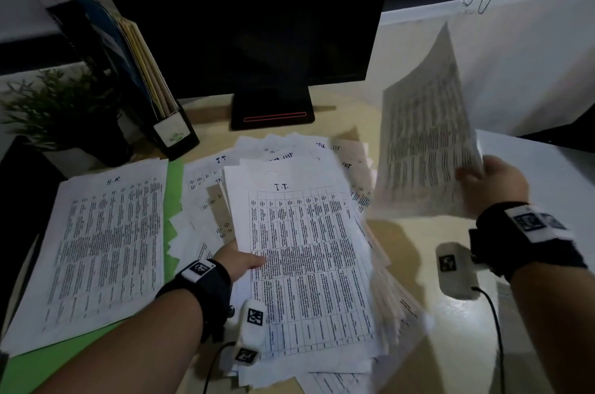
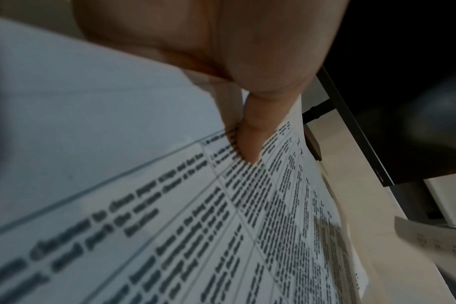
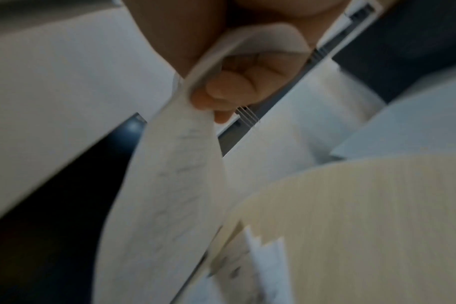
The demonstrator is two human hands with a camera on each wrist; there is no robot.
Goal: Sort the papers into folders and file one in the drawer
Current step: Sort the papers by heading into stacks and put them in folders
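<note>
Overhead, dim room; papers (image 1: 299, 252) cover the pale desk (image 1: 450, 322) (monitor (image 1: 231, 13) dark).

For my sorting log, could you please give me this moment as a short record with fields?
right hand: pinches lifted sheet, held off the desk
left hand: grips the I.T. sheet, thumb on top
paper pile: loose, under the I.T. sheet
H.R. stack: lies on green folder, at left
file holder: upright folders, back left
monitor: dark, behind the pile
plant: far left
</note>
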